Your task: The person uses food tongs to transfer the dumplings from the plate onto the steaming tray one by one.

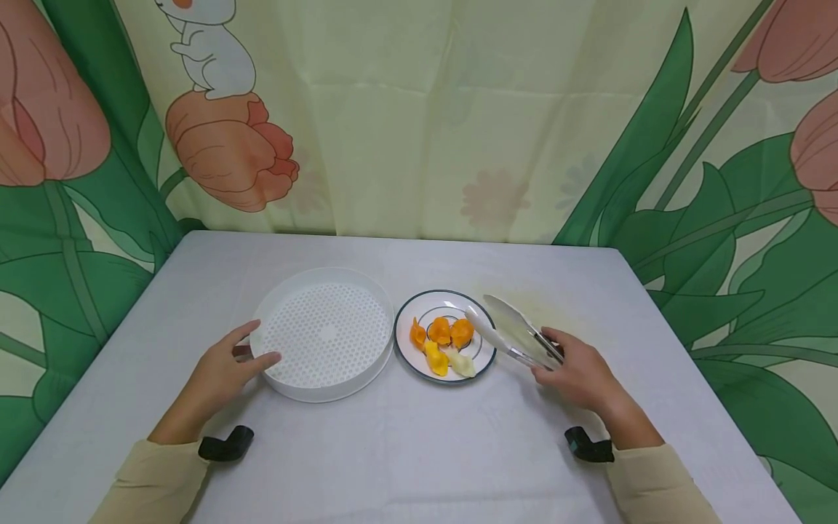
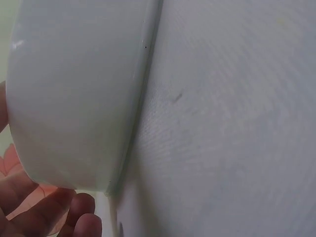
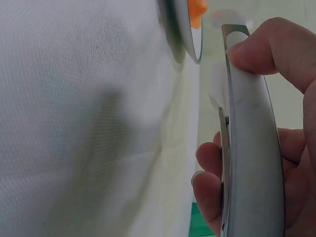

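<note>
My left hand [image 1: 219, 371] grips the left side of a round white steamer tray [image 1: 327, 335] with a perforated bottom. Its thumb lies over the rim and its fingers [image 2: 42, 207] curl along the outer wall. In my right hand [image 1: 583, 371] is a pair of tongs [image 1: 513, 342], thumb on one metal handle [image 3: 252, 128] and fingers round the other. The tong arms stand apart, one tip over the right part of a white plate [image 1: 409, 356] with dark rings. On the plate lie orange dumpling-like pieces [image 1: 439, 331], a yellow one [image 1: 436, 359] and a pale one [image 1: 461, 364].
A white cloth covers the table [image 1: 419, 451]. Behind it hangs a curtain [image 1: 393, 131] printed with tulips and a rabbit. Tray and plate stand side by side, nearly touching. Each wrist wears a small black camera mount [image 1: 225, 444].
</note>
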Demonstrator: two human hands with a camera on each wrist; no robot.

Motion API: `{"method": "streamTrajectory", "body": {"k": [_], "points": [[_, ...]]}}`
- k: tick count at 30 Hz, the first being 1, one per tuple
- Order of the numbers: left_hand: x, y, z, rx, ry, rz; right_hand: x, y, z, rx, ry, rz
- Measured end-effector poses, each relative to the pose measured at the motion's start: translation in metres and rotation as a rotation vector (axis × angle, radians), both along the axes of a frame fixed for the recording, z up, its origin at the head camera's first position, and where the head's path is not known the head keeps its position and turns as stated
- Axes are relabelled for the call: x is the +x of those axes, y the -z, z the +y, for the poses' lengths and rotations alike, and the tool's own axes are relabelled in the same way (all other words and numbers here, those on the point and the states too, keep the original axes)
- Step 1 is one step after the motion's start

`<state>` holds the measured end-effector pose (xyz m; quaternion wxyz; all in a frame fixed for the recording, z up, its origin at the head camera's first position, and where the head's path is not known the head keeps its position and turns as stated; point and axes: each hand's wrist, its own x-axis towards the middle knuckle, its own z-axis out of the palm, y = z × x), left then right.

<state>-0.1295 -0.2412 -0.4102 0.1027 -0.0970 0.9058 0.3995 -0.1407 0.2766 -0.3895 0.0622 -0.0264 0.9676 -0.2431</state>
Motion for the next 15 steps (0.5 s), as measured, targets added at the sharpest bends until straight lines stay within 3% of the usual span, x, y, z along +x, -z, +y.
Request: {"method": "streamTrajectory", "body": {"k": [15], "points": [[-0.0002,0.0008,0.0006,0.008,-0.002,0.000,0.0046,-0.0042,0.0006,0.002,-0.076,-0.053]]}}
